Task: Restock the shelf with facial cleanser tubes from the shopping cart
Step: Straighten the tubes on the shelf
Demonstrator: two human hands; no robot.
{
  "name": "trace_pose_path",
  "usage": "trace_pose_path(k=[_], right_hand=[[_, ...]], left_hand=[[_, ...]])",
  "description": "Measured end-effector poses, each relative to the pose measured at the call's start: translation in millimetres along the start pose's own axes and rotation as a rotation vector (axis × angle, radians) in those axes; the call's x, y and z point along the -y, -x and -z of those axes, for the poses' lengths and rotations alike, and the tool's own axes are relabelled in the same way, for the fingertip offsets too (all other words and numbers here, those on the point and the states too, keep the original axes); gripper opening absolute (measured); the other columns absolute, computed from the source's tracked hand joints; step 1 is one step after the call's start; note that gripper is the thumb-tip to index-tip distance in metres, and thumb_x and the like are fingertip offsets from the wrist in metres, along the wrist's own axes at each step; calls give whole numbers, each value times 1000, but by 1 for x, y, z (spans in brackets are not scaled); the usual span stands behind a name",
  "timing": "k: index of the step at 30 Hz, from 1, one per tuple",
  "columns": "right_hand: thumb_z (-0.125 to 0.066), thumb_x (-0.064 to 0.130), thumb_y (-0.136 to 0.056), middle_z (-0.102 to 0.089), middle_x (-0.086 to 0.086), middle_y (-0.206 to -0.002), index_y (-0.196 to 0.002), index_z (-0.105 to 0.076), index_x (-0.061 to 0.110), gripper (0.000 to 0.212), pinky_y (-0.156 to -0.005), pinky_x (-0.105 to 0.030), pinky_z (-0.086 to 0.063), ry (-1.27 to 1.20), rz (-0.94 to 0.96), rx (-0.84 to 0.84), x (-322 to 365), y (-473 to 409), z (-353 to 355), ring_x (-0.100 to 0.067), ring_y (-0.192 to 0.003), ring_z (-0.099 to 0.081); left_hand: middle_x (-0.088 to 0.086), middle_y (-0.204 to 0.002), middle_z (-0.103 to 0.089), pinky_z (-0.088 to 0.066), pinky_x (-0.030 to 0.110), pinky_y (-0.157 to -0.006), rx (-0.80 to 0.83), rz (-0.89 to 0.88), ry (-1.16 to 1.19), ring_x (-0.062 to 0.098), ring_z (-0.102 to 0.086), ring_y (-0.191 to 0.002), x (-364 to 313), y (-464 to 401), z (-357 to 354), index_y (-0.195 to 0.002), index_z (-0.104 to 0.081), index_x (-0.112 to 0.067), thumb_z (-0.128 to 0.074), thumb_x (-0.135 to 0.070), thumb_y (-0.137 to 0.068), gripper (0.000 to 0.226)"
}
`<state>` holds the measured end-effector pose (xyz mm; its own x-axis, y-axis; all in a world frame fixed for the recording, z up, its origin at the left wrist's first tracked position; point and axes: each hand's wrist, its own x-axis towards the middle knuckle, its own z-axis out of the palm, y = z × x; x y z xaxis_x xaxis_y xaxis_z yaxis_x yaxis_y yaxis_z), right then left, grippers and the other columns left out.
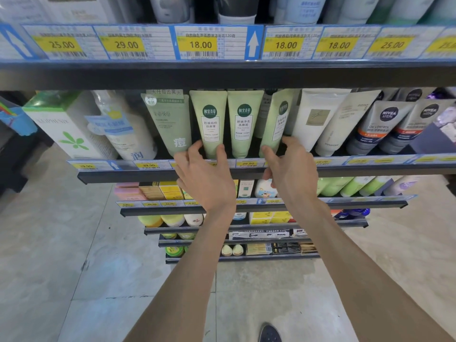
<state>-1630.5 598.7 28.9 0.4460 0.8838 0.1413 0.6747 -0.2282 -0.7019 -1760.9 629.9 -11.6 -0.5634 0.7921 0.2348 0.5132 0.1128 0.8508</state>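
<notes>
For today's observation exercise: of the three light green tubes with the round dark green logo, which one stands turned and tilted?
The rightmost tube, held by the right hand: it leans and faces sideways, while the other two stand straight, labels forward.

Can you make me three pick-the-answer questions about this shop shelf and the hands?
1. Where is the left hand?
A. at the foot of a pale green tube
B. on the floor
C. on the top shelf

2. How many pale green tubes with a dark green round logo stand side by side?
A. one
B. three
C. six

3. What is the right hand doing?
A. hanging loose
B. holding a tilted green tube
C. waving

Answers:
1. A, its fingers curl round the bottom of the left green tube.
2. B, the left one, the middle tube and the tilted green tube.
3. B, thumb and fingers sit either side of its lower end.
</notes>
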Motion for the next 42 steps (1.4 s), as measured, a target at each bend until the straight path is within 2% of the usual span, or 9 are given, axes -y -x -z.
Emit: trace_pose_path(k=[5,10,15,23,42], right_hand=[[-60,45,-97,-67,7,-51,-103,-64,22,24,-65,-43,-60,-18,-31,22,2,-3,0,-12,-43,-62],[-51,54,-96,-66,6,-51,-98,-61,23,33,-70,-42,-59,60,4,37,3,-3,4,-18,-57,-66],[-53,46,-97,-66,6,-51,-99,-60,24,22,-70,-44,-59,29,42,28,4,-5,5,-16,-54,-65],[-56,45,-96,-64,6,-49,-91,-60,21,25,-70,-42,-58,51,34,-15,7,-8,-1,-19,-56,-66],[-55,46,-98,-64,4,-49,-94,-59,19,27,-69,-42,-58,74,32,-44,7,-8,-3,-21,-55,-66]], left_hand=[[-1,-114,-50,-36,35,-87,-2,3,7,22,-53,-105,0,1,0,-125,-66,-24,-68,-51,-89,45],[-2,-114,-50,-31,33,-86,1,2,15,21,-52,-105,-1,1,1,-124,-66,-23,-68,-50,-89,45],[-2,-115,-50,-31,32,-86,2,0,20,21,-52,-105,0,1,1,-125,-66,-23,-67,-51,-89,44],[-2,-113,-50,-36,35,-86,4,1,32,21,-53,-103,0,0,1,-122,-67,-24,-69,-50,-88,43],[-3,-116,-52,-36,35,-87,-5,20,34,21,-53,-106,-3,0,1,-121,-66,-21,-71,-49,-88,43]])
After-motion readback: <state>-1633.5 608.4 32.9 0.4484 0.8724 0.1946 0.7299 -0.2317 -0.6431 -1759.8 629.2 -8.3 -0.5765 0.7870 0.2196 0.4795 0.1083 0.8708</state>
